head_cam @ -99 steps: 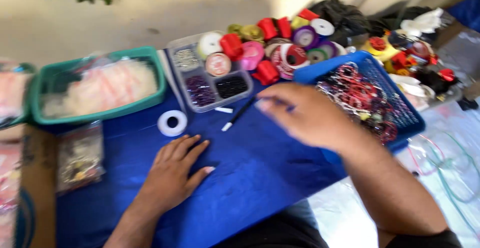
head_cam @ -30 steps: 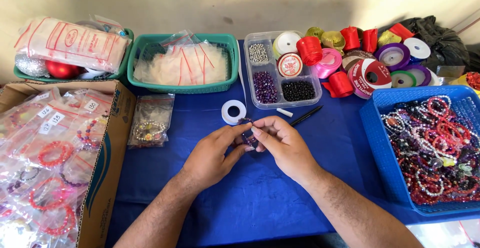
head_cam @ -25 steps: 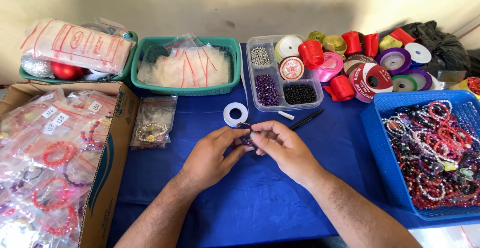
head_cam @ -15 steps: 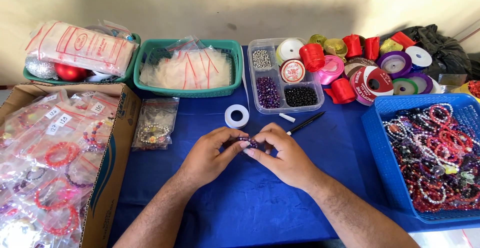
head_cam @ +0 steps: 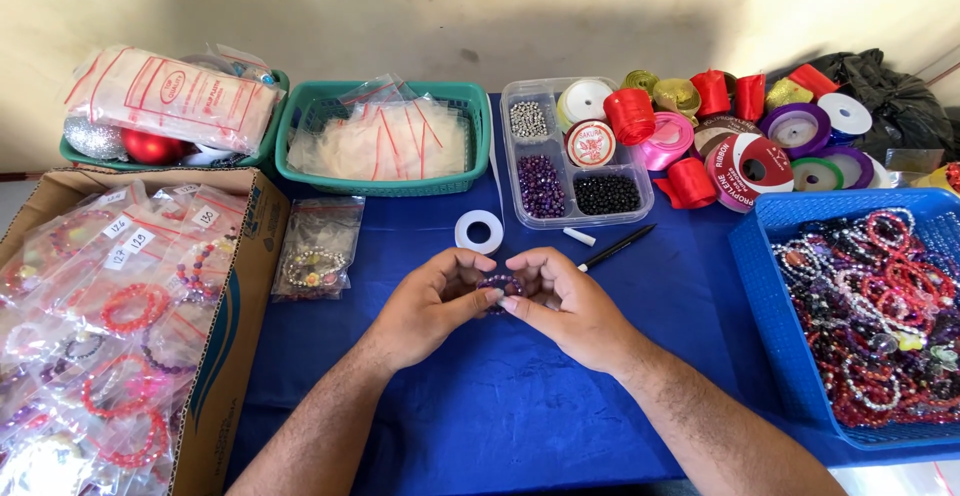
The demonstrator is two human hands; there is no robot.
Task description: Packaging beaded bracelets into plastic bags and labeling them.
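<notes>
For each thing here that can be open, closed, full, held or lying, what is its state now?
Small purple bead bracelet: held between both hands.
Left hand: fingers closed on the bracelet.
Right hand: fingers closed on the bracelet.
Clear plastic compartment box: open, holding beads.
Blue plastic basket: full of bracelets.
Black pen: lying on the blue cloth.

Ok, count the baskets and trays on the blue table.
4: two green baskets at the back left and back centre, a clear bead tray, and a blue basket at right. Others may be out of frame.
</notes>
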